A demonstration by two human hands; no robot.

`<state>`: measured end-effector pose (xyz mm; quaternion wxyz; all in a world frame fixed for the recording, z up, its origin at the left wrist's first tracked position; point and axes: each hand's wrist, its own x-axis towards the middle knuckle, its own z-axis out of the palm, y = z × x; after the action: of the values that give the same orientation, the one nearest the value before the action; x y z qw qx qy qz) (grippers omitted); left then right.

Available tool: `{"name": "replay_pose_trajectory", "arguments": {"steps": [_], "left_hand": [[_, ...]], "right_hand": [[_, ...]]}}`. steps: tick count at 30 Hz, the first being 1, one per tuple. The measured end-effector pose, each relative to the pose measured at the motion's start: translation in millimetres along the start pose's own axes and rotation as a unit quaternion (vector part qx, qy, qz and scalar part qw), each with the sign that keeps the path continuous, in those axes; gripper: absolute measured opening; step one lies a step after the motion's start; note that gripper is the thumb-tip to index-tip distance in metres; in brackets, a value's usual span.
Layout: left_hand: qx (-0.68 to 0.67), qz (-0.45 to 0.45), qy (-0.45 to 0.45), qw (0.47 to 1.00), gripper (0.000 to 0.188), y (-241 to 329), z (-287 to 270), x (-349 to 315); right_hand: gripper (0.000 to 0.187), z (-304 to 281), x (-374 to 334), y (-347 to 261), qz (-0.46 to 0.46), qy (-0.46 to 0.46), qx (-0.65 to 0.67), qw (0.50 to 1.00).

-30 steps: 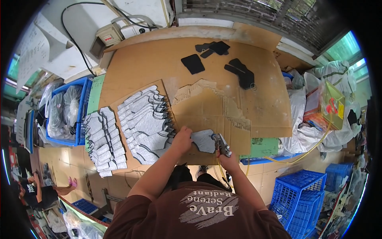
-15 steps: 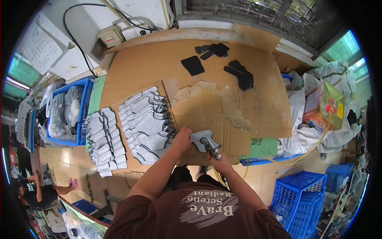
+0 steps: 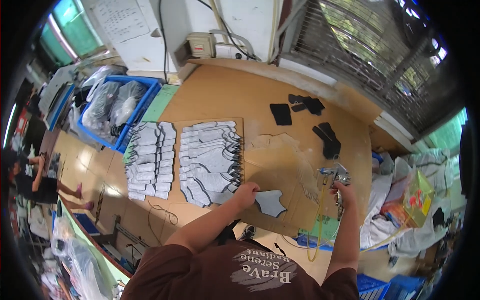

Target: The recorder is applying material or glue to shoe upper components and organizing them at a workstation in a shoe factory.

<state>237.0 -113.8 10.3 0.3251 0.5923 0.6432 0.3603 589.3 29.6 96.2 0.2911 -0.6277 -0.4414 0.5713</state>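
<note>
My left hand is closed at the left edge of a grey cut piece with dark edges. This piece lies by the near edge of the cardboard-covered table. My right hand grips a metal spray gun with a blue part at its front and a yellow hose hanging from it. The gun is up at the table's right side, apart from the piece. Left of my left hand lie overlapping rows of similar grey pieces, with another group farther left.
Black cut pieces lie toward the back, and more near the gun. A torn cardboard sheet covers the middle. A blue crate with plastic bags stands at left; white bags and a carton are at right. Someone is far left.
My right hand has lifted the spray gun off the grey piece and swung it to the right. My left hand stays by the piece. The whole view has shifted and turned.
</note>
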Motion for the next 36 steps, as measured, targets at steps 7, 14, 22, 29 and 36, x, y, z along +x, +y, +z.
{"name": "replay_pose_trajectory", "arguments": {"steps": [7,14,22,29,36], "left_hand": [[-0.229,-0.196,0.081,0.950,0.011,20,-120,-3],[-0.057,-0.229,0.200,0.951,0.015,-25,-174,-3],[-0.044,-0.310,0.491,0.813,0.016,-92,-126,-92],[-0.558,-0.417,0.558,0.451,0.028,-178,-182,-185],[-0.623,-0.265,0.519,0.522,0.029,-144,-223,-179]], "right_hand": [[0.033,3,96,44,0.017,0.022,-0.032,0.999],[0.050,-2,125,107,-0.096,0.195,-0.151,0.964],[0.047,21,83,99,-0.270,0.334,-0.418,0.801],[0.024,222,-7,66,-0.131,-0.106,-0.153,0.974],[0.026,297,30,61,0.041,-0.175,-0.055,0.982]]}}
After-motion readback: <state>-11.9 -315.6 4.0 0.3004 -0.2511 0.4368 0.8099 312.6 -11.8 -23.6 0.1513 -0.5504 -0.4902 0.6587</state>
